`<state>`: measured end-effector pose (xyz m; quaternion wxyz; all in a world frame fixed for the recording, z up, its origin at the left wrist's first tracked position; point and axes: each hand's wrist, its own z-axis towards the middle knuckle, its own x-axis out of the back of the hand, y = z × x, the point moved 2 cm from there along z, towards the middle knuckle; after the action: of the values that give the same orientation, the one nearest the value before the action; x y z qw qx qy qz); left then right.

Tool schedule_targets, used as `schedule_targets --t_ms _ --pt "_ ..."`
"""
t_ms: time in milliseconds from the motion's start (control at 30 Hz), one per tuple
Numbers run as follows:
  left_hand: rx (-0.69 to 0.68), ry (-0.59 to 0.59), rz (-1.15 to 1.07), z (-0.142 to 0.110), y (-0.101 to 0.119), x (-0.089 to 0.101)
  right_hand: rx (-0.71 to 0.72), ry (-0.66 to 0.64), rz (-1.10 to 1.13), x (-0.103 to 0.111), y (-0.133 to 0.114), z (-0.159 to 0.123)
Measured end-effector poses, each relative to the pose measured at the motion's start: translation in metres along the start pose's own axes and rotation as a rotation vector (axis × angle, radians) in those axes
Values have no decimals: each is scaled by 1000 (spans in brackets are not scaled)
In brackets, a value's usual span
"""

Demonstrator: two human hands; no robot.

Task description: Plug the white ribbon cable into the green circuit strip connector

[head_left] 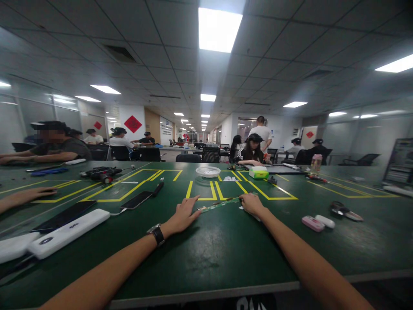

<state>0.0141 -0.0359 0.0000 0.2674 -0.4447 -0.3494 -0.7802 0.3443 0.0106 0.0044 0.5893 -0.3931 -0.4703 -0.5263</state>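
Observation:
A long, thin green strip with a pale pattern (221,204) stretches between my hands, low over the green table; its exact kind is unclear. My right hand (253,204) has its fingers closed on the strip's right end. At the other end, my left hand (183,216) has its fingers stretched out, index finger and thumb apart. The left thumb tip lies at or right beside the strip's end; whether it touches I cannot tell. A small white piece (241,208) shows by my right fingers, partly hidden.
Beyond the strip stands a white basket (208,172), with a green tissue pack (258,172) to its right. Leftward lie a phone (137,200) and a white power bank (69,232). A pink case (312,223) and keys (345,211) lie right. Another person's hand (40,193) rests far left.

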Motion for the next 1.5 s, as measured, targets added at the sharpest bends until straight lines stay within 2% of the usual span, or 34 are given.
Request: schedule_targets --t_ms 133,367,533,667,733,800,933,1033,1133,1200,1233,1267,1333,1400,1500 --pt "-25 -34 17 -2 5 1 -88 -16 -7 -7 18 2" --pt "-43 -71 20 -2 5 -2 -14 -84 52 -19 17 6" --pt "-45 -46 21 -1 4 1 -6 -114 82 -15 16 2" --pt "-28 5 -4 2 2 6 64 -134 109 -5 9 2" --pt "-25 29 -19 3 1 8 144 -146 134 1 -4 0" --pt "-34 39 -24 2 2 10 295 -144 186 8 -26 -5" --pt "-113 0 4 -1 7 10 702 -94 333 22 -93 -27" --pt "-198 -128 34 -4 8 6 905 -94 396 29 -139 -46" --pt "-233 -286 53 -6 4 2 986 -118 435 33 -158 -54" --pt "-231 -321 52 -7 2 3 950 -73 417 36 -151 -49" --pt "-222 -318 51 -7 2 4 877 -29 385 38 -142 -43" --pt "-208 -312 51 -7 1 4 765 20 335 39 -129 -37" --pt "-172 -297 63 -6 0 5 432 95 182 41 -97 -24" --pt "-139 -273 92 -6 -1 6 104 78 23 41 -61 -16" --pt "-101 -251 135 -4 -3 5 -21 15 -24 40 -25 -15"
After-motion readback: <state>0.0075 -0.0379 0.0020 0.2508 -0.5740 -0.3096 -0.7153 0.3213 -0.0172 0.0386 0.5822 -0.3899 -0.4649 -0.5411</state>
